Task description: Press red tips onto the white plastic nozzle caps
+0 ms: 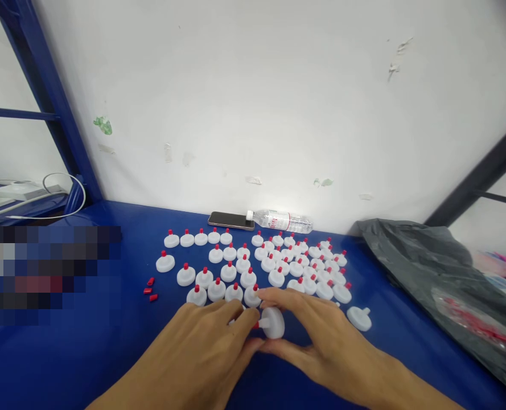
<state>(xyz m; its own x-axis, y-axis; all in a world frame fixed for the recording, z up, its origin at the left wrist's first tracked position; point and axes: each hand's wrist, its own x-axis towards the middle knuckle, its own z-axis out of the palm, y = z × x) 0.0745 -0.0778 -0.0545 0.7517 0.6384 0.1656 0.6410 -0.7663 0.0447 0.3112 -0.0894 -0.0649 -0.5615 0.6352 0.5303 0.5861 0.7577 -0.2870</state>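
Note:
My right hand [327, 336] grips a white round nozzle cap [274, 323] by its rim, tilted so the spout points left. At the spout's end my left hand [210, 336] pinches a small red tip cap [256, 324]; the fingers partly hide it, and how far it sits on the spout I cannot tell. Just beyond my hands stand many white nozzle caps [186, 277] with red tips, upright in loose rows. One white cap without a red tip [359, 319] lies on its side to the right. Three loose red tip caps [148, 291] lie at the left.
The blue table [124, 341] meets a white wall [244, 102]. Along the wall lie a phone [231, 220] and a clear plastic bottle [282, 221]. A dark grey bag [410, 273] covers the right side, with a clear packet of red pieces [478, 322]. White cables [60, 216] are far left.

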